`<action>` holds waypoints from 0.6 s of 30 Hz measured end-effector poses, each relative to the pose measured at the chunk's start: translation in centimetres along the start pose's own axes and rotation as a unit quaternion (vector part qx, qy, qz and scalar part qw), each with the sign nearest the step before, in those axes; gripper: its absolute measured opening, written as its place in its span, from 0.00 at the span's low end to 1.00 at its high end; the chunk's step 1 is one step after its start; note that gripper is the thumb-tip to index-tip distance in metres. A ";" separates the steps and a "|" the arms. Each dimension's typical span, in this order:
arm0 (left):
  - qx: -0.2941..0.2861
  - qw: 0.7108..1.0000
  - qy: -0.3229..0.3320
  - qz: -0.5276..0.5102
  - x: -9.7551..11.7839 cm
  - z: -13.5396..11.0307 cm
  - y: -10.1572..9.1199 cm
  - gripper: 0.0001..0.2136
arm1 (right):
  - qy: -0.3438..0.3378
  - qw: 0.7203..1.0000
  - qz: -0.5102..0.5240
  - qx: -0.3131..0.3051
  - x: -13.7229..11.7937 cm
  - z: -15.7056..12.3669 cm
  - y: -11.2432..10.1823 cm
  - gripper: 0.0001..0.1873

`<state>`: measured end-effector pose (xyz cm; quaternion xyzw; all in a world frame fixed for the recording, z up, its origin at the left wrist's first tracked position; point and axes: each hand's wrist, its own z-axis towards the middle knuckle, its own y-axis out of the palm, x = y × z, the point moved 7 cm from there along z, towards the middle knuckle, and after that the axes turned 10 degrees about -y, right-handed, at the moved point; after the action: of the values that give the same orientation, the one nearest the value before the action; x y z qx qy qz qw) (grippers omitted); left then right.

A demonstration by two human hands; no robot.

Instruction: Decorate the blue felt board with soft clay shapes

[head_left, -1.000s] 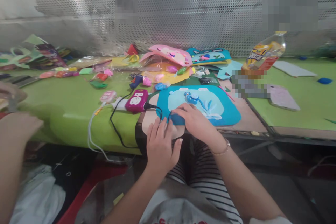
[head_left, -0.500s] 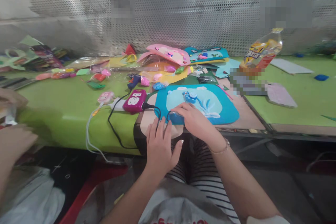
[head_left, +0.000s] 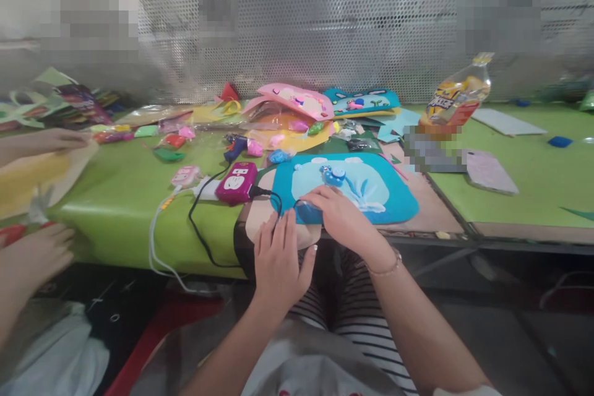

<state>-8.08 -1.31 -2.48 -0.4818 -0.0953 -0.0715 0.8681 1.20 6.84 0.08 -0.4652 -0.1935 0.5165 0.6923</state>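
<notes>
A blue felt sheet [head_left: 394, 195] with a pale patch and a small blue clay figure [head_left: 335, 174] lies on a brown board at the table's near edge. My right hand [head_left: 341, 216] rests on the sheet's near left corner, fingers curled down onto a blue lump; whether it grips the lump I cannot tell. My left hand [head_left: 277, 260] lies flat beside it, fingers stretched onto a beige piece [head_left: 260, 223] at the board's edge. A black cable [head_left: 278, 201] runs just past both hands.
A magenta power strip [head_left: 236, 182] with black and white cables sits left of the sheet. Clay lumps, felt pieces and a pink felt sheet [head_left: 297, 99] litter the green table. A tilted drink bottle [head_left: 457, 99] stands at right. Another person's hands [head_left: 32, 253] work at far left.
My two hands have barely shifted. The other person's hands at the far left have moved, and a yellow sheet now lies under their upper hand.
</notes>
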 end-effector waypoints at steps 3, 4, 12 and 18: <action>0.011 1.000 -0.005 0.013 -0.1 0.1 -0.1 0.26 | 0.001 1.000 -0.003 0.001 0.0 0.0 0.0 0.27; 0.013 1.000 -0.005 0.018 -0.2 0.1 -0.1 0.25 | 0.000 1.000 -0.005 0.001 0.0 0.0 -0.1 0.27; 0.025 0.999 -0.002 0.038 -0.6 0.7 -0.2 0.25 | 0.007 0.998 -0.056 -0.022 -0.3 0.0 0.0 0.28; 0.018 0.997 -0.011 0.068 -0.3 1.8 -0.3 0.26 | 0.033 0.994 -0.084 -0.058 -0.4 0.2 0.2 0.24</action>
<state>-8.59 0.11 -1.35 -0.4725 -0.0726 -0.0052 0.8783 0.79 6.60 0.14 -0.5037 -0.2381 0.4290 0.7110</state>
